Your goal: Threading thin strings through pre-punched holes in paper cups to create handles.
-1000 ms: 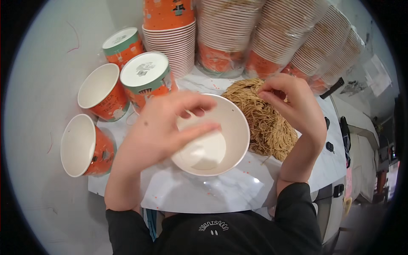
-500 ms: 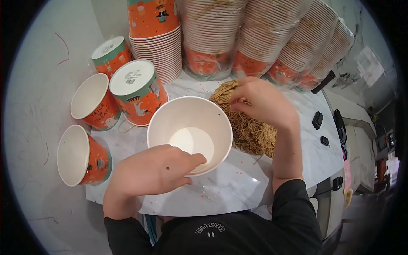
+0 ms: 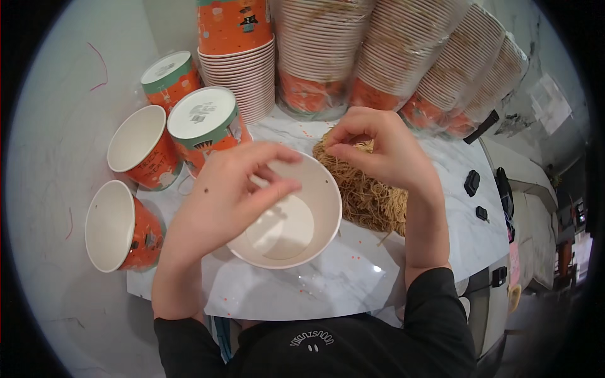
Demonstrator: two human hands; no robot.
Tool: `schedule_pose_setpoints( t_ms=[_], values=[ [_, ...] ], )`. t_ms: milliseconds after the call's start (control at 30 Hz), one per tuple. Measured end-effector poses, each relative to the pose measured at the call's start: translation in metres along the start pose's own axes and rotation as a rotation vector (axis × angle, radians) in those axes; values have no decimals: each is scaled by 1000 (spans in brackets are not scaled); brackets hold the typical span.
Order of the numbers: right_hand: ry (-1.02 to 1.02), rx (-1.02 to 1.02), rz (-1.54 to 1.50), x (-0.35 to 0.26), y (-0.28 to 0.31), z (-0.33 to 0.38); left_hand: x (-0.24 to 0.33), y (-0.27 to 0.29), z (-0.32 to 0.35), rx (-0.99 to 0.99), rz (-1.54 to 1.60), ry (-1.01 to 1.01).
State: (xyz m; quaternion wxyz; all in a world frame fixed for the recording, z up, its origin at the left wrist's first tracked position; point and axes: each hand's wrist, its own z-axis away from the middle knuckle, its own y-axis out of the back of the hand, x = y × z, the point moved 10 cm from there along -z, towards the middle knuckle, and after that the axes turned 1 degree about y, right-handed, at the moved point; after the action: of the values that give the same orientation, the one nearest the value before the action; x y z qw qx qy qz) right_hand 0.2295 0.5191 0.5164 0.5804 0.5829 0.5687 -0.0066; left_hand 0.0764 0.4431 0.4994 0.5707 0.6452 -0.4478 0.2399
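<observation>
A white-lined paper tub [image 3: 315, 217] stands upright on the table, its inside bare down to the round bottom. My left hand [image 3: 236, 189] hovers over its left rim, thumb and fingers apart with nothing between them. Just behind the tub's right side lies a heap of tan shredded paper strands [image 3: 372, 198]. Above the heap hangs my right hand [image 3: 381, 142], its thumb and forefinger drawn together in a pinch. Whatever sits between those fingertips, if anything, is too small to make out.
Orange printed tubs stand at the left, one open tub [image 3: 110, 223] tipped toward the wall and one upturned tub [image 3: 205, 113] behind. Tall nested stacks of tubs [image 3: 321, 50], some in clear plastic, line the back. Small black objects [image 3: 471, 183] lie at the right.
My left hand has lifted out of the tub and moved up and left, its fingers spreading. The right hand has shifted slightly left over the strands.
</observation>
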Motion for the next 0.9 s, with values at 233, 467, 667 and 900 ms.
schedule_pose_setpoints(
  t_ms=[233, 467, 667, 900],
  values=[
    [302, 164, -175, -66, -11, 19, -10, -10, 3, -80, 524, 177],
    [393, 333, -177, -79, 2, 24, -2, -14, 6, -203, 723, 209],
    [294, 124, -105, -59, 6, 13, -3, 14, 8, 33, 794, 134],
    [-135, -525, -119, 91, -28, -9, -11, 71, 11, 142, 1545, -234]
  ],
)
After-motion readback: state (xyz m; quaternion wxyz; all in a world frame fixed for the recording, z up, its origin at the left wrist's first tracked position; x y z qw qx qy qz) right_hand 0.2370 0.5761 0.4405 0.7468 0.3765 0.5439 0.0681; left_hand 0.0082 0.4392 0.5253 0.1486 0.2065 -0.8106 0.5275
